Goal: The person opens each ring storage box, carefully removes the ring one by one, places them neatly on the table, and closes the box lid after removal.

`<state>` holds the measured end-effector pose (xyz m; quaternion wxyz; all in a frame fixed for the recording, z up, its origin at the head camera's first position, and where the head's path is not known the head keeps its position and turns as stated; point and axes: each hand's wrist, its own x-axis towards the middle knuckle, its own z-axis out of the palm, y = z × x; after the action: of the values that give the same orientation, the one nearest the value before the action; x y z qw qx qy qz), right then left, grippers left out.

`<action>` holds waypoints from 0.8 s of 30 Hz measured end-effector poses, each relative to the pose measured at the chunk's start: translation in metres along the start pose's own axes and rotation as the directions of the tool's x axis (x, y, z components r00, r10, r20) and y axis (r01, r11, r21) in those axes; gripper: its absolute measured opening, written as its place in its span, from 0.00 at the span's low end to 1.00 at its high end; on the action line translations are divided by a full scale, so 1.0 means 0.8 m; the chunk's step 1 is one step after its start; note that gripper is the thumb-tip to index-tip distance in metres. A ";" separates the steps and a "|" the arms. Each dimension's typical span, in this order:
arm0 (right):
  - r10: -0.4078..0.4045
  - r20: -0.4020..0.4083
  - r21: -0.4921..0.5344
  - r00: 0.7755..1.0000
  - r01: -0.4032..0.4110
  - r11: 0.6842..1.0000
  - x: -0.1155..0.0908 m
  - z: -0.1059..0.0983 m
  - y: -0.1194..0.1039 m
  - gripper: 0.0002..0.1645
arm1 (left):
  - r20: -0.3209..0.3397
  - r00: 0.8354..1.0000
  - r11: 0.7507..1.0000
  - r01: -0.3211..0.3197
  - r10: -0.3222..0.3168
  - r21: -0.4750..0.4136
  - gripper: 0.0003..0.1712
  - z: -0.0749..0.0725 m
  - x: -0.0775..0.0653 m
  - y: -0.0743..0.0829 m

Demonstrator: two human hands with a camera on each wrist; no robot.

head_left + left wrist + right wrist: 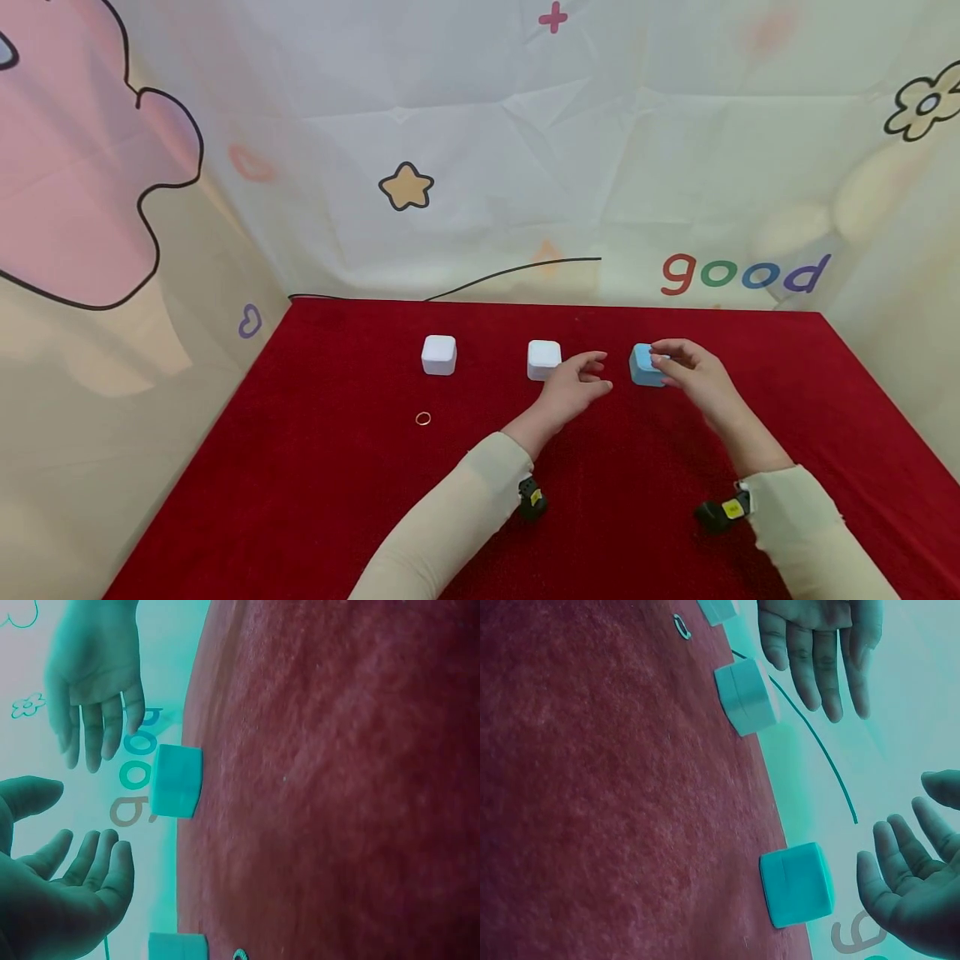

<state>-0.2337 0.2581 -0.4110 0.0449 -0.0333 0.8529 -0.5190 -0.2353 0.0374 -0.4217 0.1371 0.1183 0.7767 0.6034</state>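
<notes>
My right hand [693, 375] hovers by a light blue box [643, 365], its fingers loosely bent and overlapping the box's right side in the head view. In the right wrist view a gap shows between those fingers and the blue box [796, 885]. My left hand [573, 383] is held in the air with fingers loosely bent and nothing in them, partly in front of a white box [543, 358]. Farther left stands another white box [438, 355]. A thin gold ring [423, 418] lies on the cloth in front of that left box.
A red cloth [337, 500] covers the table, with the three small boxes in a row toward its back edge. Behind it hangs a pale printed backdrop [480, 125] with a star and the word "good". Black wrist cameras [532, 500] sit at both sleeves.
</notes>
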 end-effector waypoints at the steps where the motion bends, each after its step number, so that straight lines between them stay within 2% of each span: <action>1: 0.002 0.001 0.001 1.000 -0.002 1.000 0.000 -0.001 0.001 0.32 | -0.006 1.000 1.000 0.003 -0.003 0.000 0.30 0.002 0.000 0.001; 11: 0.031 -0.012 0.067 0.999 -0.030 0.997 0.000 -0.014 0.009 0.37 | -0.071 0.997 0.999 0.020 -0.018 0.032 0.29 0.025 0.011 0.003; 19: 0.047 -0.020 0.072 0.999 -0.046 0.996 0.003 -0.019 0.019 0.39 | -0.121 0.992 0.995 0.036 -0.025 0.090 0.28 0.045 0.022 0.003; 24: 0.052 -0.030 0.053 0.998 -0.050 0.997 0.007 -0.023 0.025 0.39 | -0.147 0.989 0.995 0.037 -0.022 0.096 0.29 0.054 0.028 0.002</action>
<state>-0.2415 0.2825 -0.4206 0.0458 -0.0023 0.8404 -0.5401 -0.2410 0.0851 -0.4321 0.0827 0.0689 0.8151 0.5692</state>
